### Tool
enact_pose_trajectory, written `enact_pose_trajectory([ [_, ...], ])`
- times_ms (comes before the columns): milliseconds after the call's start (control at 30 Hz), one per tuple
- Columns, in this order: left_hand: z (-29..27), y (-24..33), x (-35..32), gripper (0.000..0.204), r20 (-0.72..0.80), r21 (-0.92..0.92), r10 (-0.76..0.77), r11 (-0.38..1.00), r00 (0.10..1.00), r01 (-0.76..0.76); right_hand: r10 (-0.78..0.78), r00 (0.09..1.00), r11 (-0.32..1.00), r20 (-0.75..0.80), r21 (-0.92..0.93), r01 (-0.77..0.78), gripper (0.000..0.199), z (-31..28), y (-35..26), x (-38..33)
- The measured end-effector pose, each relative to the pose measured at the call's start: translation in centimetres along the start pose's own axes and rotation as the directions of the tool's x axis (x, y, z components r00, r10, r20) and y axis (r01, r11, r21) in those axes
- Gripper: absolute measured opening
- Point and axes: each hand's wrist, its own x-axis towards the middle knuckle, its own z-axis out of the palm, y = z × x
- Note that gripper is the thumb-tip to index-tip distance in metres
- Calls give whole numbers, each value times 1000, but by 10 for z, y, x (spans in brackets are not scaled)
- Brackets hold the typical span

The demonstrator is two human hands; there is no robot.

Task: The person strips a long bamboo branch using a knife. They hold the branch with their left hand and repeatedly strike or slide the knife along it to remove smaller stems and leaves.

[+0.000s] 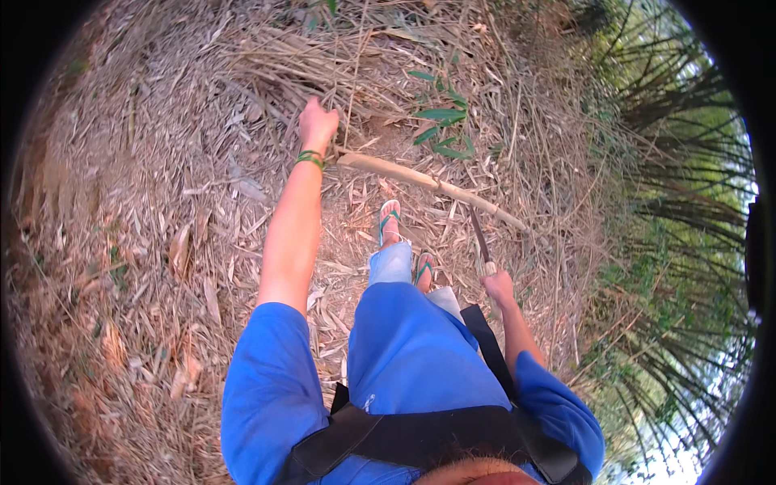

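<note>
My left hand [318, 125] is stretched forward over a heap of dry thin stalks [323, 65]. Its fingers look curled, but what they hold, if anything, cannot be made out. Just below this hand starts a pale, thick bamboo piece [432, 183], slanting down to the right across the ground in front of my feet. On the right, my right hand [497, 284] is closed around the light-coloured handle of a knife [480, 234]. The long, dark, narrow blade points forward, its tip close to the bamboo piece.
Dry leaves and stalks [162, 186] litter the ground all around. A green leafy sprout [443, 117] grows beyond the bamboo piece. Clumps of thin bamboo stems [687, 202] stand along the right. My feet, in green-strapped sandals [390, 212], stand behind the bamboo piece.
</note>
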Motion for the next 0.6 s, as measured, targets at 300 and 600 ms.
enact_pose_trajectory([
  [300, -142, 125, -3, 36, -494, -414, 242, 780, 835, -470, 599, 799, 778, -48, 271, -567, 24, 48, 159, -93],
  [600, -304, 367, 27, 45, -782, -152, 488, 453, 387, -878, 715, 699, 534, 27, 624, -571, 22, 50, 66, -160],
])
